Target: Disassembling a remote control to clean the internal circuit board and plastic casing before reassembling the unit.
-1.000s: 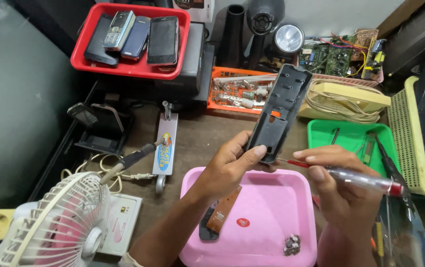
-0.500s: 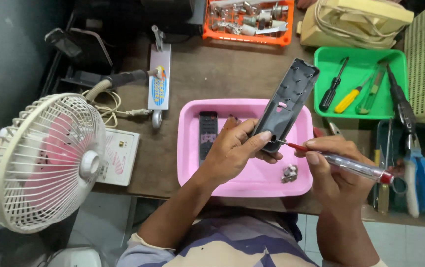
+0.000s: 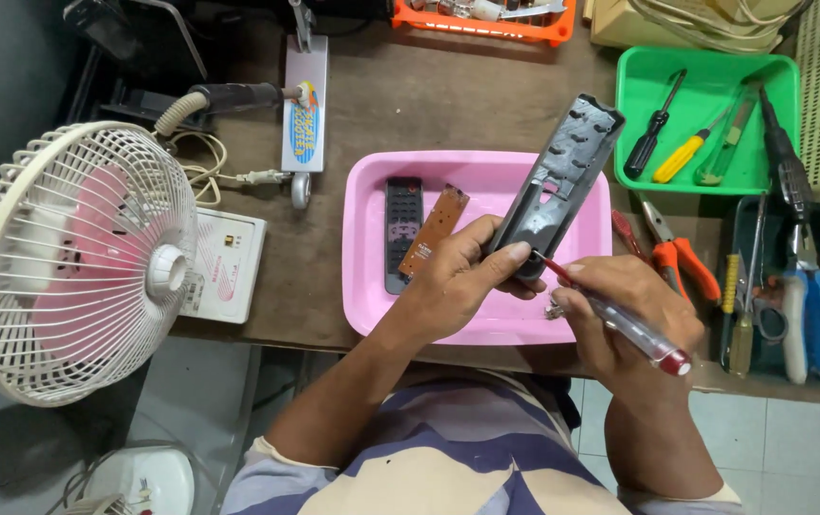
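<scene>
My left hand (image 3: 462,277) grips the lower end of a long dark grey remote-control shell (image 3: 563,176), held tilted over a pink tray (image 3: 372,286). My right hand (image 3: 625,315) holds a screwdriver with a clear and red handle (image 3: 629,324), its tip touching the shell's lower end beside my left thumb. In the tray lie a black remote keypad panel (image 3: 401,229) and a brown circuit board (image 3: 437,224). A few small metal parts (image 3: 555,310) lie in the tray by my right hand.
A green tray (image 3: 639,76) with screwdrivers stands at the back right. Pliers and cutters (image 3: 801,286) lie at the right. A small white desk fan (image 3: 71,257) stands at the left beside a white box (image 3: 229,262). An orange tray (image 3: 481,19) is at the back edge.
The view has tilted down toward my lap, so the bench sits higher in frame. My hands still hold the shell and screwdriver over the pink tray, now closer to its front edge.
</scene>
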